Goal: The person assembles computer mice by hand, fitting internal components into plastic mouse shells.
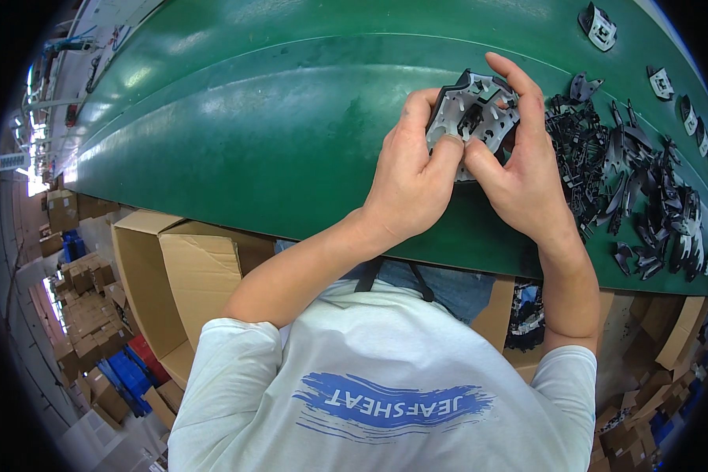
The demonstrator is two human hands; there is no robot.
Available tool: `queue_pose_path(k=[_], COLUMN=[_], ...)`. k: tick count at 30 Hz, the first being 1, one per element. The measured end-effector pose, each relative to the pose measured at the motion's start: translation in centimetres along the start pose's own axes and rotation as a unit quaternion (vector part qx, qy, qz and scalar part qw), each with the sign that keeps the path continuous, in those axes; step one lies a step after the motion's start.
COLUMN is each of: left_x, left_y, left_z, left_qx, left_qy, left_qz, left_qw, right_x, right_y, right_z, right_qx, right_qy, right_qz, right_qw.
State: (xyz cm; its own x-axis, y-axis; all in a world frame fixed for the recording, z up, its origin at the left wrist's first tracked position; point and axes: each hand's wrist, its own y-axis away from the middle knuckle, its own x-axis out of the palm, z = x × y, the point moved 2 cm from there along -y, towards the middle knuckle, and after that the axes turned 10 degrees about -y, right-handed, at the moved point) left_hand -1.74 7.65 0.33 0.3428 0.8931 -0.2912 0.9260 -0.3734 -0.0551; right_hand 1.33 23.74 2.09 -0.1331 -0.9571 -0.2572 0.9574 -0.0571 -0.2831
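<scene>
Between both hands, above the green bench, is a black and grey molded plastic shell [488, 118] with its ribbed inside turned up. A small black plastic piece [470, 119] sits in its middle. My left hand [409, 169] grips the shell's left side, thumb pressing at the lower middle. My right hand [523, 169] holds the right side; its thumb presses beside the left thumb, and its index finger is raised off the far edge. The fingers beneath the shell are hidden.
Heaps of small black plastic parts [578, 149] and curved black pieces [645, 197] lie right of my hands on the green bench [275, 134]. Several grey-and-black shells [602, 31] sit along the far right. An opened cardboard box [200, 279] stands below the bench edge at left.
</scene>
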Motion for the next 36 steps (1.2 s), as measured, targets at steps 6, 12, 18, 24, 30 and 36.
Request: queue_pose_path(k=[6,12,18,24,30,36], left_x=[-0.2,-0.1,-0.7,-2.2,-2.6,-3.1], left_y=[0.4,0.2,0.1,0.9,1.2,0.7], left_z=[-0.4,-1.4,-2.9,-5.0,-6.6,-5.5], left_qx=[-0.016,-0.010,-0.109,-0.170,-0.231,-0.253], left_qy=[0.009,0.003,0.105,0.199,0.247,0.307], left_qz=[0.013,0.016,0.106,0.211,0.215,0.224], left_qw=[1.000,1.000,0.983,0.942,0.916,0.889], right_x=[0.1,-0.1,-1.3,-2.1,-2.5,-2.5], right_y=[0.3,0.2,0.0,0.1,0.0,-0.5], right_z=[0.6,0.3,0.9,1.6,2.2,2.0], right_qx=[0.009,0.007,0.071,0.164,0.178,0.194], right_qy=[-0.001,-0.017,-0.110,-0.306,-0.387,-0.399], right_qz=[0.025,0.013,0.013,0.075,0.078,0.084], right_qw=[1.000,1.000,0.991,0.935,0.901,0.892])
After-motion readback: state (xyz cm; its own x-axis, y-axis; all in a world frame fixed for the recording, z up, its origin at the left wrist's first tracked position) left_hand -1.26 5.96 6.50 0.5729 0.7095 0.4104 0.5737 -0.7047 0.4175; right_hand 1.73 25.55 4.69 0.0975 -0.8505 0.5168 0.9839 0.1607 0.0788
